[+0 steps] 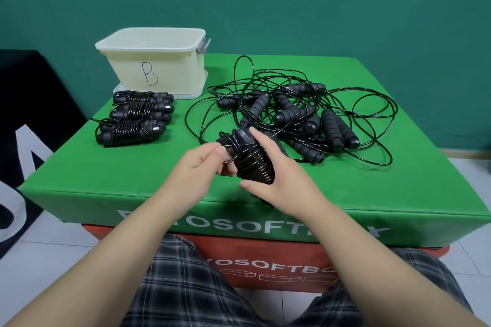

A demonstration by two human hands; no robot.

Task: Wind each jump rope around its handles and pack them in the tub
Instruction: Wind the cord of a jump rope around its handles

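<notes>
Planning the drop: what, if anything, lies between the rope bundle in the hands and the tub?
The three wound ropes lie on the green box in front of the tub, partly along that line. Its top is open, so lifting the held bundle over them looks workable.

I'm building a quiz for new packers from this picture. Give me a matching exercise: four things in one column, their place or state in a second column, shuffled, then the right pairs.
Things
1. tub
2. three wound ropes
3. tangled ropes
4. rope being wound

Place or state
A. loose pile on the right of the green box top
B. held in both hands, left hand and right hand
C. marked with a letter B, at the back left
D. lying in a row in front of the tub

Pairs: 1-C, 2-D, 3-A, 4-B
</notes>
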